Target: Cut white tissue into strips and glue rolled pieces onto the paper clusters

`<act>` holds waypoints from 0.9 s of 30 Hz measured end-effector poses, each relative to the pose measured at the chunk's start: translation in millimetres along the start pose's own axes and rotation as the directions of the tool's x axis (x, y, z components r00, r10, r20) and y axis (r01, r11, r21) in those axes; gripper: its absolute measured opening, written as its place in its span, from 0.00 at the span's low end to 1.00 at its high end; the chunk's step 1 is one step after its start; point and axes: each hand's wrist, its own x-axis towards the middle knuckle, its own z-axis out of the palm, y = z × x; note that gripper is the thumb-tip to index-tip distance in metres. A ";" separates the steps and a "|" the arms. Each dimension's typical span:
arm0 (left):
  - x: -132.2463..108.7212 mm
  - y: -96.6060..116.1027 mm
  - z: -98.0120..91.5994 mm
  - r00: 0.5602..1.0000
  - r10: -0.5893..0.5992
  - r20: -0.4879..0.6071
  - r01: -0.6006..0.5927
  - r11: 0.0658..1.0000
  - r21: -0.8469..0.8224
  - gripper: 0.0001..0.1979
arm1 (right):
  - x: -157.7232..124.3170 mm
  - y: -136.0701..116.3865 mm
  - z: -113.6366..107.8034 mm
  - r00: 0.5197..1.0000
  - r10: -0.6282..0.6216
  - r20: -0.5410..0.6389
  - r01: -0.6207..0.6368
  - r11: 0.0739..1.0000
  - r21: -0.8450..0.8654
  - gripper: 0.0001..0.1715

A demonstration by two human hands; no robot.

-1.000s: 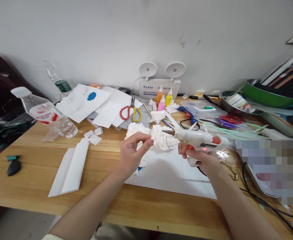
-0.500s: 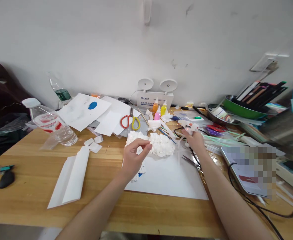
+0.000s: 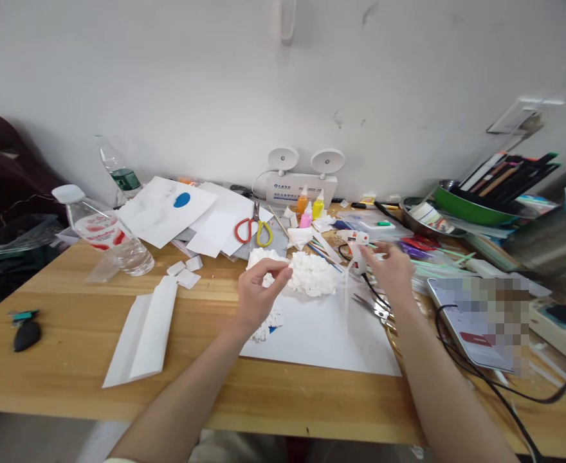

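Note:
My left hand (image 3: 262, 292) hovers over the white paper, thumb and forefinger pinched together. Whatever sits between those fingertips is too small to make out. Just beyond it lie fluffy clumps of crumpled white paper (image 3: 314, 273) on a flat white sheet (image 3: 326, 341). To the right, a white hot glue gun (image 3: 357, 252) stands upright with its black cord trailing. My right hand (image 3: 393, 273) is beside the glue gun, fingers apart, its fingertips close to the handle. Metal scissors (image 3: 372, 307) lie partly on the sheet, below the glue gun.
Scissors with red and yellow handles (image 3: 254, 230) and small paint bottles (image 3: 306, 215) lie farther back. A water bottle (image 3: 109, 235) and folded white card (image 3: 145, 331) are on the left. On the right are a phone-like device (image 3: 466, 321) and a green bowl of pens (image 3: 476, 209).
My right hand has loosened from the glue gun and shifted slightly right; the gun now stands upright. The left hand keeps its pinch in nearly the same place.

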 end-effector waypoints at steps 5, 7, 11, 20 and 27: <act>3.6 14.5 -4.4 0.958 0.232 0.168 -0.268 0.932 0.244 0.04 | -23.1 4.6 -14.2 0.943 0.037 -0.330 0.036 0.977 0.212 0.17; 1.6 25.5 -8.8 0.862 0.273 0.427 -0.438 0.825 0.357 0.05 | -30.9 2.3 -11.8 0.947 -0.017 -0.321 0.102 0.963 0.250 0.14; -10.2 38.4 -23.0 0.708 0.043 0.704 -0.558 0.645 0.522 0.08 | -38.7 -4.2 -6.1 0.950 -0.138 -0.280 0.220 0.933 0.285 0.11; -28.2 27.1 -36.1 0.581 -0.302 0.755 -0.605 0.459 0.650 0.09 | -37.5 -1.7 -6.2 0.952 -0.146 -0.270 0.236 0.910 0.341 0.11; -28.2 21.7 -26.0 0.562 -0.367 0.741 -0.639 0.377 0.671 0.08 | -36.0 -2.2 -8.2 0.959 -0.135 -0.249 0.223 0.904 0.366 0.11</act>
